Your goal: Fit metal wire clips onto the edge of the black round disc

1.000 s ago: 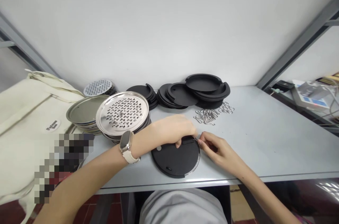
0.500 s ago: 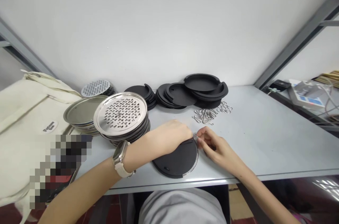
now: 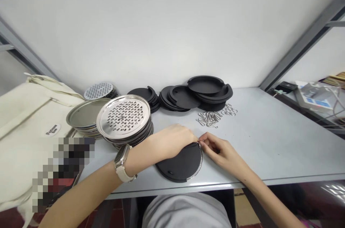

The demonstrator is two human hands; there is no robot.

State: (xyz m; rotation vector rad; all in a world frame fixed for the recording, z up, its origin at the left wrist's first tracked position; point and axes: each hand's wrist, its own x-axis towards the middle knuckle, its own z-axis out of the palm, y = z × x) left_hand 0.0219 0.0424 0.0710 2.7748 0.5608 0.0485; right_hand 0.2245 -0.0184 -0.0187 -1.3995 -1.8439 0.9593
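Note:
A black round cover lies near the table's front edge, with a bright metal edge showing along its right side. My left hand, with a watch on the wrist, rests over its far part. Its fingers are curled at the rim and their tips are hidden. At the far right of the same rim, my right hand pinches a small metal ring, now mostly covered by the fingertips. The two hands nearly meet there. Loose metal hooks and rings lie beyond the right hand.
A stack topped by a round metal grater stands left of my left hand, beside stacked round plates. More black covers pile up near the wall. A cream bag sits at the far left; a device is on the right shelf.
My fingertips have come closer together at the rim, and the metal ring that showed between them is now mostly hidden. The black cover stays in place.

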